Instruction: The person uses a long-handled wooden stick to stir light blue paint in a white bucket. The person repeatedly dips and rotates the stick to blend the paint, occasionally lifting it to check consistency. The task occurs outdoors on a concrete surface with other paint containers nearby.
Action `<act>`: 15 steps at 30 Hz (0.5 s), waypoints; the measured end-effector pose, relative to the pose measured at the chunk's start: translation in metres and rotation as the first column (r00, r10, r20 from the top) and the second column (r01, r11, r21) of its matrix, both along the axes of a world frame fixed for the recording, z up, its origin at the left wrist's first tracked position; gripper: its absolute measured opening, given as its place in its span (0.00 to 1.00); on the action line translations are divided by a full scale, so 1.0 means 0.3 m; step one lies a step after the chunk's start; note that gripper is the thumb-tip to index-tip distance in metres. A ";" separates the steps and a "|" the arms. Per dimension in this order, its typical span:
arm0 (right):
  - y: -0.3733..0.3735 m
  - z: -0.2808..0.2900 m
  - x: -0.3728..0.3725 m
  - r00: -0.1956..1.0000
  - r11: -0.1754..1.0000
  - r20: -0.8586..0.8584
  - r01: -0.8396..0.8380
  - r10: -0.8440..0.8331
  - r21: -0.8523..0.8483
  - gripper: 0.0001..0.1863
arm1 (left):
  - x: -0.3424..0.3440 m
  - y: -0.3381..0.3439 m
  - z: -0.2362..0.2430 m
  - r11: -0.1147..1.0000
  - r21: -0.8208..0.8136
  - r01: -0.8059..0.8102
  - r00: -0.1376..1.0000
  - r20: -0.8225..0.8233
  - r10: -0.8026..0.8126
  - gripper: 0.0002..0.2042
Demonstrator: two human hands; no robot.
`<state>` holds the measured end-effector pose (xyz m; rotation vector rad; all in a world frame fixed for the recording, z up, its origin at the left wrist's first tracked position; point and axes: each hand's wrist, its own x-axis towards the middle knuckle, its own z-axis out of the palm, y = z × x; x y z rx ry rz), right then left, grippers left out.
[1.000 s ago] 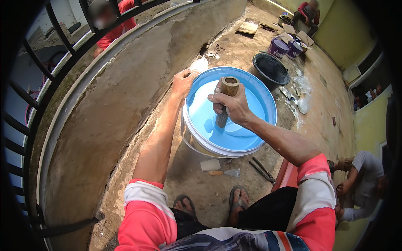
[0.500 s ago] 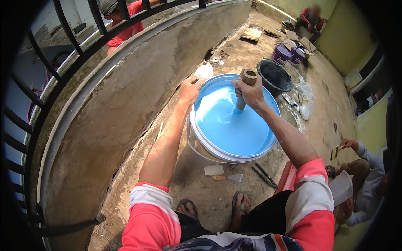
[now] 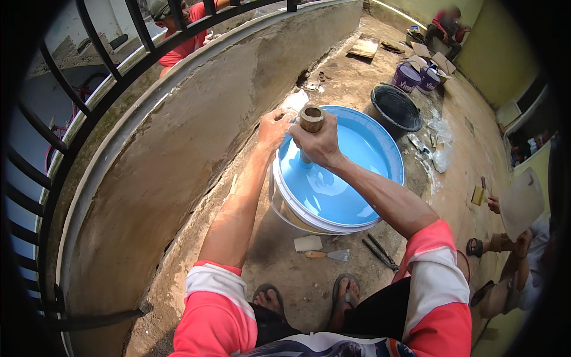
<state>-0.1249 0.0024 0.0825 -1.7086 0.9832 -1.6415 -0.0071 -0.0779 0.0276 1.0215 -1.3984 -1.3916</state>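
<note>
A large white bucket point(image 3: 295, 209) of light blue paint point(image 3: 357, 178) stands on the ground in front of me. My left hand point(image 3: 273, 129) is closed on the bucket's left rim. Wrapped round the upper end of a thick hollow bamboo stick point(image 3: 312, 116) is my right hand point(image 3: 321, 141), close beside my left. The stick's lower end dips into the paint near the left side, and its tip is hidden under the surface. White material point(image 3: 295, 100) lies just beyond my left hand.
Near my feet lie a scraper point(image 3: 328, 254), a pale flat piece point(image 3: 308, 243) and dark pincers point(image 3: 380, 253). A black bucket point(image 3: 395, 108) and purple pails point(image 3: 406, 77) stand beyond. A low wall point(image 3: 154, 143) with railing runs left. Co-workers are at right, far right and behind the railing.
My right hand has moved the stick left through the paint, from the bucket's far middle to beside my left hand. The co-worker at right has shifted the brush and pale container.
</note>
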 end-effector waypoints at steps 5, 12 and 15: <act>-0.094 -0.026 -0.171 0.980 0.984 -0.087 0.177 -0.177 0.001 0.09 | 0.015 -0.020 -0.005 0.999 -0.040 -0.005 0.999 0.043 0.007 0.12; -0.026 0.011 -0.310 0.949 0.946 -0.076 0.313 -0.307 0.083 0.07 | -0.001 -0.016 0.004 0.999 -0.007 -0.041 0.996 0.075 0.042 0.11; -0.066 0.014 -0.279 0.944 0.944 0.001 0.330 -0.330 0.010 0.09 | 0.002 -0.023 -0.011 0.999 -0.020 -0.034 0.997 0.071 0.035 0.11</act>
